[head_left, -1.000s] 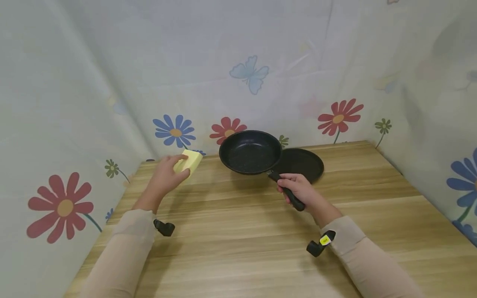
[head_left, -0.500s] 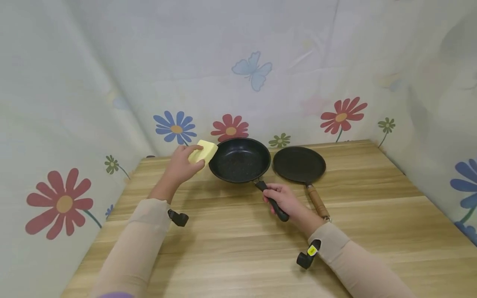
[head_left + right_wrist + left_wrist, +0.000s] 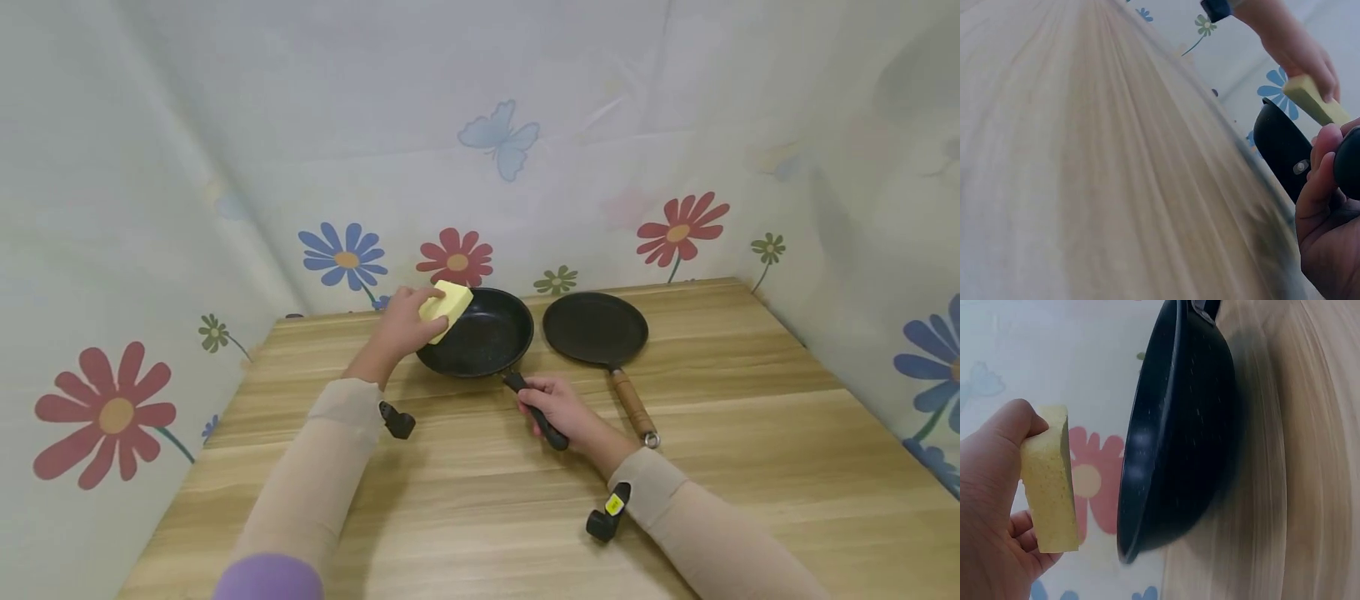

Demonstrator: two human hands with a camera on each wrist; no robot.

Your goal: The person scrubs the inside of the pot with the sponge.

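Observation:
My left hand pinches a pale yellow sponge between thumb and fingers. In the left wrist view the sponge is held beside the open side of a black frying pan, with a gap between them. My right hand grips the black handle of that frying pan. The pan is tilted, its underside raised over the table. In the right wrist view the right hand curls round the handle, and the sponge shows above the pan rim.
A flat black griddle pan with a wooden handle lies on the wooden table, right of the frying pan. A flower-printed cloth hangs behind and beside the table. Each wrist wears a small black camera.
The left hand has moved right with the sponge, now over the frying pan in the head view. The right hand has brought the frying pan left and lower, uncovering the griddle pan and its handle.

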